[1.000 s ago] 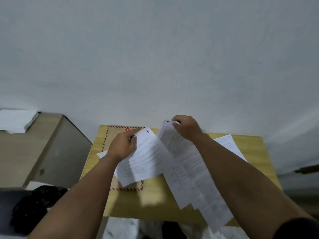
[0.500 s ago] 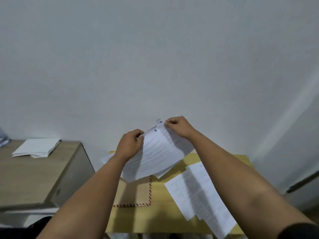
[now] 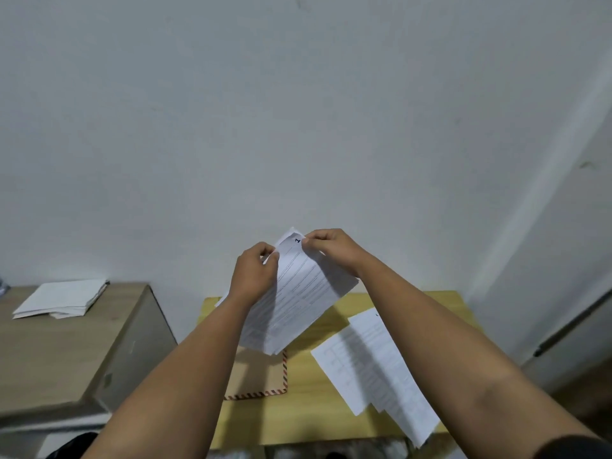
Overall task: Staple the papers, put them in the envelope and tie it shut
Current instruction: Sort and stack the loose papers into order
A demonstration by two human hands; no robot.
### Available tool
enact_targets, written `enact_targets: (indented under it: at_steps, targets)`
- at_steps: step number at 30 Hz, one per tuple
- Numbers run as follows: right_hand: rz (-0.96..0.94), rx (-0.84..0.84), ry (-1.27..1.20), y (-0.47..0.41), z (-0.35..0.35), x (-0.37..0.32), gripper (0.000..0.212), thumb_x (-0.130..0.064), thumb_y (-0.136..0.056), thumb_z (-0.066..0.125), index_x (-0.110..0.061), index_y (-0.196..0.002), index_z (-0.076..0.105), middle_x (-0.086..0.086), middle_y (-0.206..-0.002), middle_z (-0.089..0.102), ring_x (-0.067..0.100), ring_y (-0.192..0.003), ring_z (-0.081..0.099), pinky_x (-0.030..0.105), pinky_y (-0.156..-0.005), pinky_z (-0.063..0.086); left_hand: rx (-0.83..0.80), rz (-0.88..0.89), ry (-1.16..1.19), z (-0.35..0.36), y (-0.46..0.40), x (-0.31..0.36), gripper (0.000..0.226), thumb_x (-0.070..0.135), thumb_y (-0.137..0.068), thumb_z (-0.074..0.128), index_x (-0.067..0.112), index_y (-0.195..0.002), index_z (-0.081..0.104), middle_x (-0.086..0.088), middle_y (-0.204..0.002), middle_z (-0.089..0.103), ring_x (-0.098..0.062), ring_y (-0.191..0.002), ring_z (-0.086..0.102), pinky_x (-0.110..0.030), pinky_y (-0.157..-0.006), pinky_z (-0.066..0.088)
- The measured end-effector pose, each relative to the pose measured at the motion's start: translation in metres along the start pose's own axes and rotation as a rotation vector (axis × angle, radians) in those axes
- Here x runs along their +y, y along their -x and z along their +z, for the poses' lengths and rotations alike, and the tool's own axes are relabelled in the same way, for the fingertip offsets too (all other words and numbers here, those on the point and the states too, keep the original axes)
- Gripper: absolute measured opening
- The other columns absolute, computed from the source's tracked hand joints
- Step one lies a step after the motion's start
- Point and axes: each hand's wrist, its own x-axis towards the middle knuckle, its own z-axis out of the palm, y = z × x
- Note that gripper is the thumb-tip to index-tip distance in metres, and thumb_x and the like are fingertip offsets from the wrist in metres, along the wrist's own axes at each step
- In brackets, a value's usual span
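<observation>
Head view. Both hands hold a small sheaf of printed sheets point(image 3: 298, 293) lifted clear of the yellow table point(image 3: 331, 422). The left hand point(image 3: 253, 271) pinches the sheaf's upper left edge between thumb and curled fingers; the right hand point(image 3: 331, 248) pinches the top corner, just beside the handwritten numeral "1". The two hands are close together, at 9 and 3 o'clock of that corner, with only a narrow strip of paper showing between them. Holding the sheaf by its top and letting it hang is probably meant to bring the edges level, so that the corner can later take a staple; the lower edges look slightly staggered, so the squaring appears unfinished.

The brown envelope point(image 3: 258, 376), bordered in red and dark stripes, lies flat on the table directly under the hanging sheaf, at 6 o'clock from the left hand and partly hidden by the left forearm. It is not touched by either hand. Its flap and tie cannot be seen.

More loose sheets point(image 3: 374, 369) lie fanned on the table at 5 o'clock from the hands, below the right forearm and well apart from the envelope; they probably await collection. One hangs past the table's near edge.

No stapler is visible. A folded paper stack point(image 3: 63, 298) rests on the grey cabinet point(image 3: 49, 352) at 9 o'clock.
</observation>
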Motion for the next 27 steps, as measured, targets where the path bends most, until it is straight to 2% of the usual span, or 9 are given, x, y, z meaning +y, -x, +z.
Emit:
enact_targets:
  at_steps: [5,8,11,14,19,21,24,26,27]
  targets:
    - [0.05,0.086,-0.007,0.022,-0.005,0.033,0.011,-0.017,-0.091,0.069,-0.016,-0.098,0.078,0.002,-0.092,0.08,0.014,-0.083,0.076,0.027,-0.078,0.059,-0.061,0.057,-0.16,0.027,0.011,-0.012,0.006,0.027,-0.098,0.058,0.025,-0.101,0.063,0.008,-0.092,0.067,-0.02,-0.09,0.063,-0.036,-0.078,0.048]
    - [0.101,0.148,-0.086,0.032,-0.008,0.067,0.018,-0.012,-0.091,0.069,-0.014,-0.107,0.076,0.007,-0.096,0.08,0.02,-0.09,0.077,0.031,-0.083,0.06,-0.107,0.137,-0.376,0.046,0.02,-0.024,0.03,0.028,-0.097,0.061,0.029,-0.127,0.059,0.008,-0.089,0.064,-0.02,-0.095,0.059,-0.044,-0.093,0.044]
    - [0.165,0.232,-0.207,0.041,-0.013,0.101,0.026,-0.001,-0.092,0.068,-0.007,-0.118,0.07,0.02,-0.106,0.075,0.026,-0.088,0.075,0.03,-0.077,0.061,-0.261,0.083,-0.271,0.066,0.024,-0.03,0.042,0.024,-0.099,0.06,0.028,-0.141,0.057,0.005,-0.089,0.067,-0.018,-0.089,0.063,-0.042,-0.089,0.053]
    - [0.234,0.257,-0.253,0.043,-0.022,0.132,0.026,0.002,-0.092,0.068,-0.01,-0.115,0.071,0.024,-0.107,0.075,0.028,-0.09,0.076,0.031,-0.079,0.061,-0.374,0.017,-0.221,0.09,0.024,-0.031,0.039,0.019,-0.097,0.06,0.028,-0.135,0.066,0.006,-0.1,0.072,-0.014,-0.09,0.065,-0.034,-0.085,0.052]
    - [0.321,0.2,-0.279,0.036,-0.054,0.178,0.027,-0.004,-0.092,0.068,-0.019,-0.114,0.076,0.007,-0.104,0.079,0.022,-0.098,0.076,0.032,-0.088,0.059,-0.498,-0.065,-0.186,0.142,0.007,-0.034,0.045,0.027,-0.088,0.054,0.032,-0.129,0.072,0.011,-0.103,0.076,-0.011,-0.09,0.07,-0.035,-0.091,0.058]
    - [0.345,0.174,-0.23,0.028,-0.073,0.195,0.027,-0.007,-0.092,0.068,-0.016,-0.116,0.076,0.002,-0.111,0.077,0.018,-0.101,0.074,0.029,-0.089,0.057,-0.529,-0.086,-0.202,0.167,-0.004,-0.034,0.043,0.021,-0.091,0.055,0.03,-0.129,0.072,0.008,-0.102,0.076,-0.013,-0.087,0.069,-0.034,-0.092,0.057]
    - [0.443,0.192,-0.068,0.009,-0.11,0.226,0.037,-0.013,-0.091,0.072,-0.006,-0.127,0.069,0.007,-0.118,0.072,0.017,-0.094,0.067,0.017,-0.07,0.051,-0.548,-0.118,-0.221,0.201,-0.018,-0.034,0.043,0.015,-0.093,0.056,0.028,-0.131,0.071,0.002,-0.1,0.077,-0.016,-0.084,0.068,-0.035,-0.092,0.057]
    - [0.519,0.209,0.011,-0.004,-0.138,0.258,0.041,-0.019,-0.09,0.075,-0.005,-0.127,0.067,0.012,-0.112,0.074,0.023,-0.087,0.07,0.022,-0.065,0.054,-0.554,-0.144,-0.223,0.223,-0.028,-0.038,0.044,0.018,-0.091,0.054,0.029,-0.131,0.071,0.001,-0.098,0.077,-0.019,-0.083,0.071,-0.036,-0.091,0.058]
    - [0.553,0.217,0.066,-0.009,-0.153,0.276,0.041,-0.022,-0.09,0.075,-0.006,-0.127,0.067,0.012,-0.113,0.075,0.026,-0.093,0.072,0.029,-0.076,0.058,-0.555,-0.163,-0.226,0.234,-0.033,-0.04,0.045,0.018,-0.09,0.053,0.03,-0.13,0.071,0.002,-0.095,0.077,-0.019,-0.081,0.072,-0.036,-0.089,0.058]
